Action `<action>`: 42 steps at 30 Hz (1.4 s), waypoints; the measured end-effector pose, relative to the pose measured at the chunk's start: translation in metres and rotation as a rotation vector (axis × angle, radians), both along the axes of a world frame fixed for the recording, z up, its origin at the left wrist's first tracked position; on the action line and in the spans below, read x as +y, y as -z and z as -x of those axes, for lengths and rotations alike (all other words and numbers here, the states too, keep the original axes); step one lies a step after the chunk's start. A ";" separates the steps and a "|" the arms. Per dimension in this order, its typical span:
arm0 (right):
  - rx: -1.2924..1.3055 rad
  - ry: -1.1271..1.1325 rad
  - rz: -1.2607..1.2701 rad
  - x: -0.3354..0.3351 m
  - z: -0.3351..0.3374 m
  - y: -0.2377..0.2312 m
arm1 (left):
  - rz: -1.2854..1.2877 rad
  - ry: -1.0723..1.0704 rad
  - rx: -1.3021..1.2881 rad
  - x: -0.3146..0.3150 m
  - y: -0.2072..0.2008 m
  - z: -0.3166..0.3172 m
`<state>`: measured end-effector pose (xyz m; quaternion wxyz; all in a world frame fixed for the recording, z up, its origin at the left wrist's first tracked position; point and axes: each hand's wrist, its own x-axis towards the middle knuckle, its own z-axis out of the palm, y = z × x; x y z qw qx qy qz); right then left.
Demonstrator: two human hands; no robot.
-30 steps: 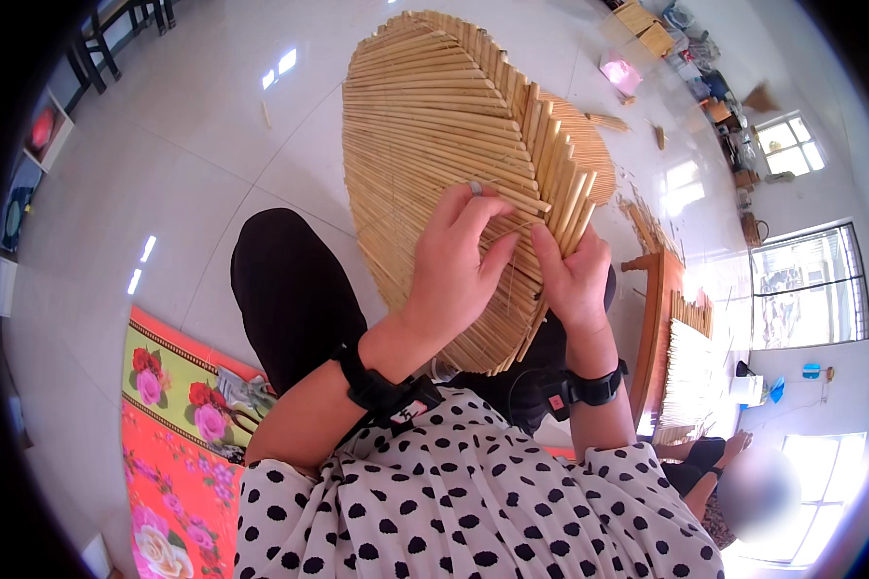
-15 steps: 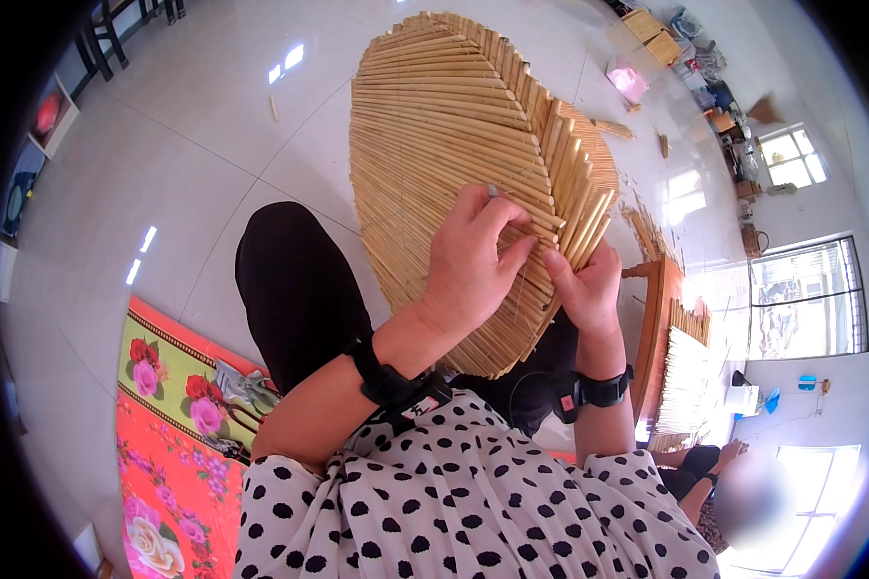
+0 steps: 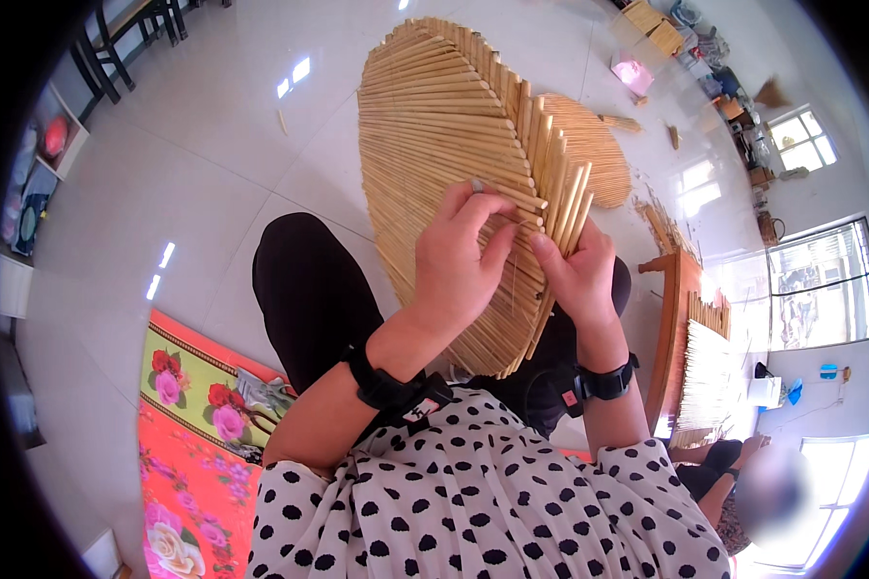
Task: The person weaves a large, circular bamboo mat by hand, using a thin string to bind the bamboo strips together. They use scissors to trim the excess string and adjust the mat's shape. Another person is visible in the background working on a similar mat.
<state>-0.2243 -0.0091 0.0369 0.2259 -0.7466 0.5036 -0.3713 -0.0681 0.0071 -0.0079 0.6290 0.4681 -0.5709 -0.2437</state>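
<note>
A rounded mat of pale reed stalks (image 3: pixel 434 125) stands tilted over my lap, its stalks packed side by side and meeting in a ridge along the right. My left hand (image 3: pixel 459 251) lies against its face, fingers curled and thumb bent in, pinching at the stalk ends by the ridge. The right edge is gripped by my right hand (image 3: pixel 581 275), thumb on the near face beside several stalk ends that stick out. A fine thread hangs down the mat's face below my left fingers. My right fingertips are hidden behind the mat.
Another round reed mat (image 3: pixel 589 145) lies on the tiled floor beyond. A wooden frame (image 3: pixel 674 328) with stalks beside it stands at right, near a seated person (image 3: pixel 714 492). Scissors (image 3: pixel 259 422) and grey cloth rest on a floral mat (image 3: pixel 198 487) at left.
The mat has turned slightly, its ridge now leaning a little further left and more upright. Both hands keep their places on it. The whole view has shifted slightly right.
</note>
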 end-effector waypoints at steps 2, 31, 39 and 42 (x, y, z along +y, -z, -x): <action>-0.045 -0.014 -0.053 -0.004 0.002 0.000 | -0.004 0.036 -0.007 0.002 -0.002 -0.005; -0.294 -0.634 -0.174 0.063 -0.064 0.018 | -0.213 0.229 0.069 0.064 -0.034 -0.056; -0.218 -0.697 -0.136 0.087 -0.107 0.021 | -0.500 -0.139 0.112 0.070 -0.062 -0.072; -0.247 -0.748 -0.134 0.089 -0.113 0.026 | -0.518 -0.289 0.074 0.069 -0.063 -0.083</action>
